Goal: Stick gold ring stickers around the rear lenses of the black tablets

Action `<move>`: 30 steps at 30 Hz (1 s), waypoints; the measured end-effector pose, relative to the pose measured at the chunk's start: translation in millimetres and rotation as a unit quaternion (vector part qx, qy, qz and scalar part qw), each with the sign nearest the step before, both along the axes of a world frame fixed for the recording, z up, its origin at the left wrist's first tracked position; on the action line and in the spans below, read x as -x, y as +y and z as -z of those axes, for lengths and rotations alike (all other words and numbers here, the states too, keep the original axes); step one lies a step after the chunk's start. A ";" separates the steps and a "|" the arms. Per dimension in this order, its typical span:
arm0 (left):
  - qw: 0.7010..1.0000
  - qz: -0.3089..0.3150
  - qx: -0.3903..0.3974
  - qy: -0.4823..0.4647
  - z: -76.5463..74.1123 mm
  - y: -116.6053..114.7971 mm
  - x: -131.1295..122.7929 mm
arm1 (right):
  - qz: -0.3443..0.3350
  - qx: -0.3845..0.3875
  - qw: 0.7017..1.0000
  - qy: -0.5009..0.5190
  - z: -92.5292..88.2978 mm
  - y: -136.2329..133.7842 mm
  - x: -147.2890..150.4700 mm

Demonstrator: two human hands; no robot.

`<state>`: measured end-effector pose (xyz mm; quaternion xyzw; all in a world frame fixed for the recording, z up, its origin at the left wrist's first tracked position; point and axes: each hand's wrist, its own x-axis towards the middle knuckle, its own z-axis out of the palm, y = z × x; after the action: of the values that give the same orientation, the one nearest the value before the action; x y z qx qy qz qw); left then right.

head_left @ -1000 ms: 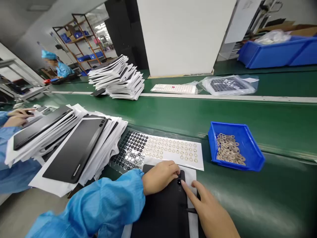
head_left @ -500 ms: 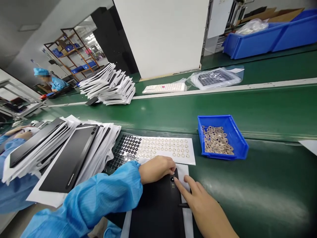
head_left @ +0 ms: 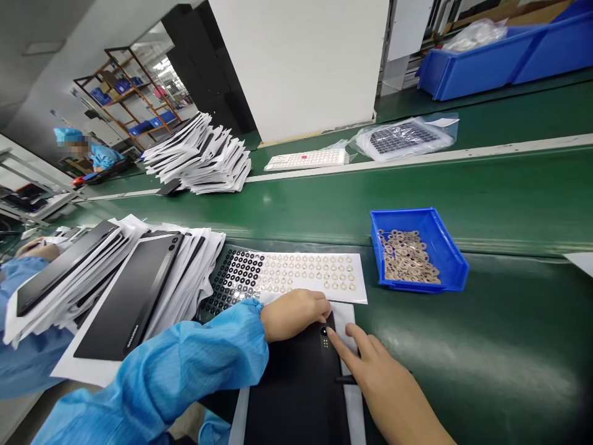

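A black tablet back cover [head_left: 296, 389] lies on white sheeting in front of me. My left hand [head_left: 294, 315] reaches over its top end, fingertips pinched together at the upper camera spot; whatever they hold is hidden. My right hand [head_left: 386, 383] is at the cover's right edge, one finger extended to the round lens ring [head_left: 324, 332] and another raised beside it. A thin black tool [head_left: 345, 380] shows on both sides of this hand, apparently held under the palm. Just beyond lies a sheet of ring-shaped stickers [head_left: 324, 272], black at left and pale at right.
A blue bin [head_left: 451, 266] of small tan rings stands right of the sticker sheet. Covers interleaved with white sheets [head_left: 125, 296] are piled at left, with another stack [head_left: 204, 157] behind. Bagged sheets [head_left: 407, 139] lie farther back. A co-worker's sleeve [head_left: 23, 278] shows at left.
The view has shifted slightly. Both hands stay at the camera end of the cover, in nearly the same pose.
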<state>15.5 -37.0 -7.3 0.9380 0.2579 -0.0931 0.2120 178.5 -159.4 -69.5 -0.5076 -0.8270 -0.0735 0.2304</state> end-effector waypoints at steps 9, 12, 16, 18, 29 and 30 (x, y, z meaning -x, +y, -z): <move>1.000 -0.001 -0.022 0.002 3.7 -4.1 4.2 | -0.004 0.011 1.000 -0.009 2.6 0.1 -0.8; 1.000 0.006 -0.011 -0.010 2.0 -2.5 5.6 | 0.002 0.016 1.000 -0.006 2.1 0.0 -1.1; 1.000 0.025 0.006 -0.012 -1.4 2.4 4.4 | 0.001 0.027 1.000 -0.004 3.7 -0.8 -1.6; 0.999 0.032 0.009 -0.008 -3.5 4.2 2.8 | -0.003 0.027 1.000 0.000 4.9 -1.2 -1.6; 0.998 0.051 -0.012 0.026 -6.7 4.6 -1.4 | 0.008 0.021 1.000 -0.009 3.2 -1.3 -0.6; 0.998 0.050 -0.018 0.029 -5.8 3.7 -1.2 | 0.008 0.020 1.000 -0.006 2.8 -1.1 -0.5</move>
<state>16.7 -33.2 -1.5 0.9504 0.2181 -0.1264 0.1821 179.1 -160.6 -72.3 -0.5183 -0.8255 -0.0625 0.2146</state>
